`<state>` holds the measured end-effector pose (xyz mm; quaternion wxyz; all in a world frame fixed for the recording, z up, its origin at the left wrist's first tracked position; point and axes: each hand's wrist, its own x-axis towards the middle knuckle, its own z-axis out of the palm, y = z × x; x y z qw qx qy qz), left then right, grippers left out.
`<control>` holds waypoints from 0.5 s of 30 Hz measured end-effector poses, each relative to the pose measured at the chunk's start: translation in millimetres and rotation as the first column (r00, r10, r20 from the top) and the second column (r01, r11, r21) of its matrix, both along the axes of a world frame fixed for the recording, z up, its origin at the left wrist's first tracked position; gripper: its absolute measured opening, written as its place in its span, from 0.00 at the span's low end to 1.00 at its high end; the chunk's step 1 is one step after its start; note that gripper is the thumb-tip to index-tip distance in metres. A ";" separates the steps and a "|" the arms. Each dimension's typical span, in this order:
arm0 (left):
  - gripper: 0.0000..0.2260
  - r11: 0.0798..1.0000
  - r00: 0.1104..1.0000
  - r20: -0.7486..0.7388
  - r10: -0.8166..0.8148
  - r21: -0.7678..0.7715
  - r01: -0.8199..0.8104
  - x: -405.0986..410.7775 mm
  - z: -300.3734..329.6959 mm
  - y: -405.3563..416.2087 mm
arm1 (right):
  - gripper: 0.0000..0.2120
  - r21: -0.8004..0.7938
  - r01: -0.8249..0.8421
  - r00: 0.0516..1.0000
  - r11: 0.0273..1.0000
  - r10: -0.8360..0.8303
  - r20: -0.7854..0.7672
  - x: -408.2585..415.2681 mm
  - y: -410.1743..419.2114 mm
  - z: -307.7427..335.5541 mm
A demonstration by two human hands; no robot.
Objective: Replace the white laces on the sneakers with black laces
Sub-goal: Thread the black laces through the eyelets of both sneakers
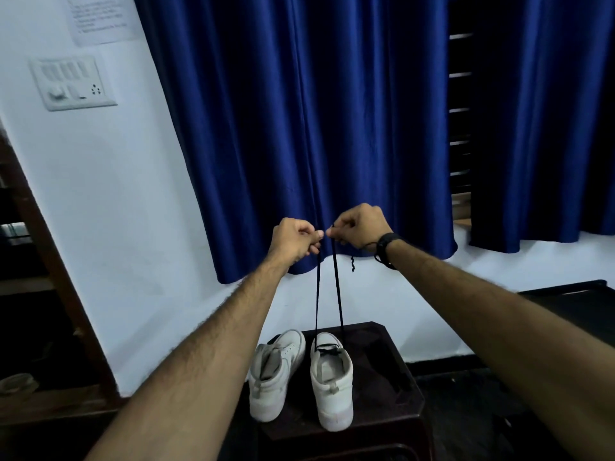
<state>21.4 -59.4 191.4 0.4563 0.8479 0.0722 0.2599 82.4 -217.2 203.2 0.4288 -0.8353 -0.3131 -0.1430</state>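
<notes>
2 white sneakers sit on a dark stool [392,367]: the right shoe [331,380] has black lace [337,287] started, ends pinched high by left hand [294,242] and right hand [359,229]; left shoe [276,374] looks laceless.

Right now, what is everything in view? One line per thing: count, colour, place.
sneakers: two, white, side by side on the stool, heels toward the camera; the left one shows no lace.
black lace: one, threaded in the right sneaker, both ends pulled straight up.
stool: one, dark brown, low centre.
curtains: blue, over the window behind.
switchboard: one, white, upper left wall.
paper notice: one, white, above the switchboard.
wristband: one, black, on the right wrist.
left hand: pinches one lace end.
right hand: pinches the other end.
</notes>
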 end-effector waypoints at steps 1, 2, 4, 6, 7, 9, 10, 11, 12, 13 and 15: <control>0.07 1.000 1.000 0.012 -0.002 0.001 0.002 0.3 -0.9 0.8 | 0.07 0.031 0.000 1.000 1.000 0.000 -0.013 0.0 1.2 0.4; 0.07 1.000 1.000 0.022 -0.003 0.005 0.003 0.8 -1.7 1.5 | 0.07 0.049 -0.005 1.000 0.999 0.006 -0.027 0.1 2.7 0.2; 0.07 1.000 0.999 0.029 -0.016 0.016 0.015 1.8 -2.4 2.8 | 0.08 0.064 -0.019 0.999 0.998 0.022 -0.047 0.2 6.7 -1.2; 0.07 0.998 0.998 0.018 -0.058 0.009 0.058 2.0 -2.4 3.5 | 0.09 0.075 -0.006 0.999 0.997 0.010 -0.048 -0.5 10.8 -3.5; 0.07 0.996 0.996 0.014 -0.086 -0.004 0.086 2.1 -2.4 3.0 | 0.09 0.092 0.005 0.999 0.996 0.000 -0.050 0.4 12.3 -4.6; 0.10 0.990 0.992 0.010 -0.126 -0.054 0.127 3.2 -3.9 1.7 | 0.07 0.156 0.007 0.996 0.988 0.007 -0.085 1.7 14.0 -7.1; 0.11 0.987 0.991 0.011 -0.135 -0.084 0.135 3.8 -5.0 1.1 | 0.07 0.194 -0.003 0.993 0.981 0.026 -0.115 1.4 14.7 -7.9; 0.11 0.984 0.990 0.012 -0.139 -0.109 0.140 3.9 -6.0 0.3 | 0.07 0.226 -0.013 0.988 0.974 0.047 -0.146 1.5 15.5 -9.2; 0.11 0.982 0.990 0.014 -0.141 -0.129 0.142 4.4 -7.3 -0.1 | 0.07 0.248 -0.015 0.983 0.969 0.060 -0.175 0.3 16.3 -10.0; 0.11 0.979 0.990 0.019 -0.143 -0.145 0.144 5.0 -8.9 -0.3 | 0.07 0.264 -0.010 0.978 0.964 0.065 -0.198 -0.6 17.0 -10.8; 0.11 0.971 0.988 0.046 -0.145 -0.186 0.151 6.2 -12.0 -0.9 | 0.08 0.294 -0.007 0.971 0.956 0.077 -0.227 -3.0 17.4 -11.5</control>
